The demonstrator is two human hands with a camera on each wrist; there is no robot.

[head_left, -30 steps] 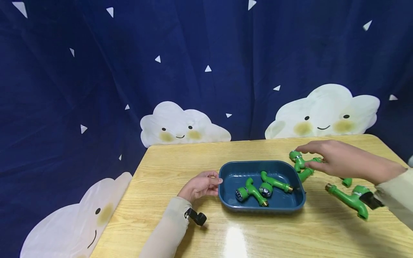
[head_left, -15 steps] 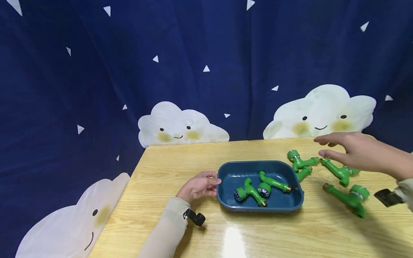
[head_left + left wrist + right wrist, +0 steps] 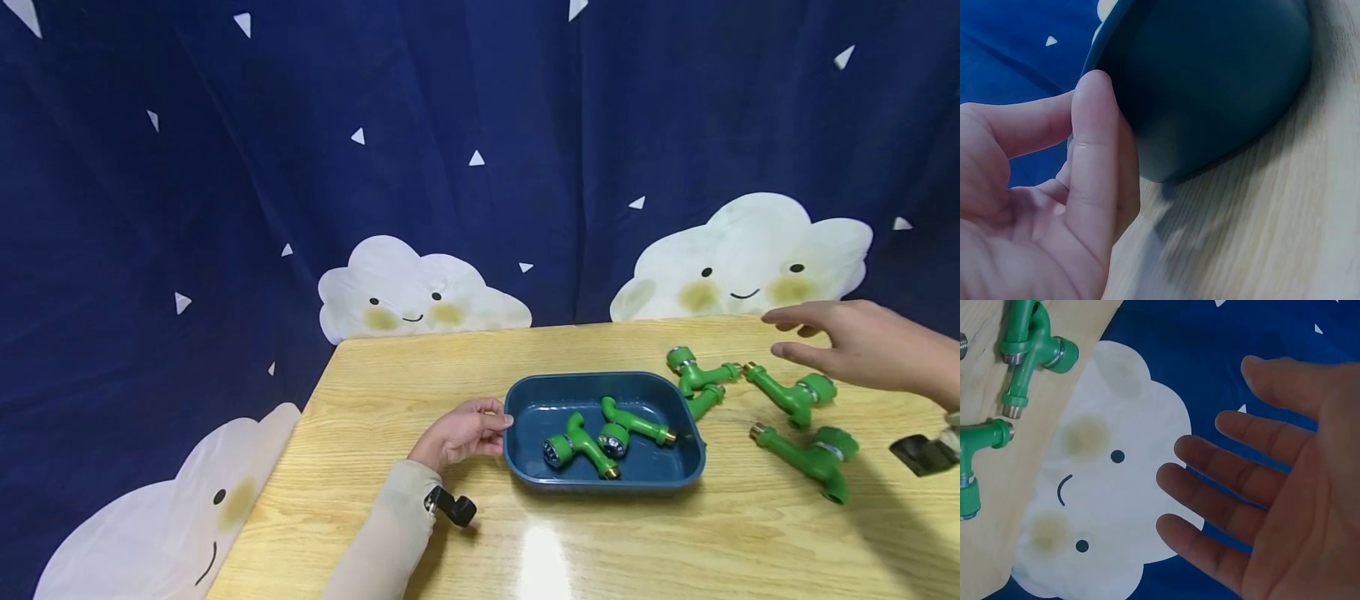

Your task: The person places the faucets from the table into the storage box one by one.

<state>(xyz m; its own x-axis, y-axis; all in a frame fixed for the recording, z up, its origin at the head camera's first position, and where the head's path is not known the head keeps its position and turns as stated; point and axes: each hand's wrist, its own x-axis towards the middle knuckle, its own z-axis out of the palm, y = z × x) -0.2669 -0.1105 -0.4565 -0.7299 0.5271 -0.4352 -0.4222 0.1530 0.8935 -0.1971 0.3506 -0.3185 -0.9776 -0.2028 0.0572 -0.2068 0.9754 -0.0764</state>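
A dark blue plastic tub (image 3: 600, 487) stands on the table, and my left hand (image 3: 465, 433) pinches its left rim between thumb and fingers. The left wrist view shows the thumb (image 3: 1094, 112) pressed at the edge of the tub wall (image 3: 1222, 81). Two green taps with brass threaded ends, a left one (image 3: 577, 446) and a right one (image 3: 636, 427), lie inside the tub. My right hand (image 3: 862, 346) hovers above the table's right side with nothing in it. Its fingers are spread and relaxed in the right wrist view, apart from the green tap (image 3: 1038, 353) there.
Several more green taps lie right of the tub: a back one (image 3: 697, 377), one partly hidden behind the tub corner (image 3: 705, 402), a farther one (image 3: 791, 396) and a nearer one (image 3: 810, 460). A dark blue curtain (image 3: 450, 100) with clouds hangs behind the wooden table (image 3: 420, 367).
My right hand has drawn back to the right, away from the back taps, uncovering the taps beneath it. My left hand stays at the tub rim. The head view has shifted slightly.
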